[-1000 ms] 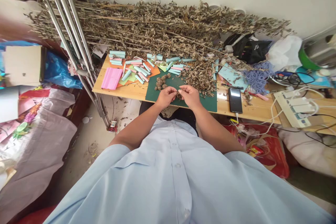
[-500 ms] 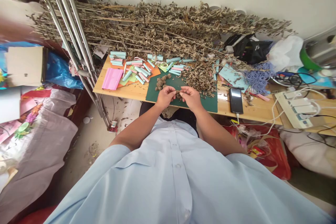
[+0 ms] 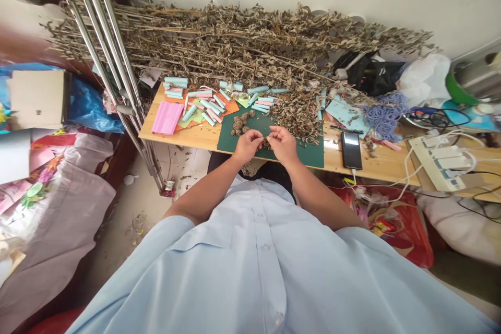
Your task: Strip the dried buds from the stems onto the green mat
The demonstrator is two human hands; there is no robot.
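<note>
My left hand (image 3: 249, 146) and my right hand (image 3: 283, 145) meet over the front of a green cutting mat (image 3: 231, 141). Both are closed, thumbs and fingertips pinched together on a small bit of dried leaves (image 3: 266, 143), partly hidden by the fingers. Just beyond the left hand sits a cluster of rolled brown leaf balls (image 3: 240, 124). A loose heap of crumpled dried leaves (image 3: 299, 115) lies past the right hand, on the mat's back right.
Bundles of dried stalks (image 3: 235, 42) fill the back. Paper rolls (image 3: 211, 107) and pink paper (image 3: 167, 118) lie left; a phone (image 3: 351, 150), blue cord (image 3: 385, 115) and power strip (image 3: 438, 162) lie right. Metal tripod legs (image 3: 113, 57) stand at the table's left end.
My hands have barely moved. The fingertips shift slightly around the leaf bit, and the right fingers are a little higher. The things on the table look unchanged.
</note>
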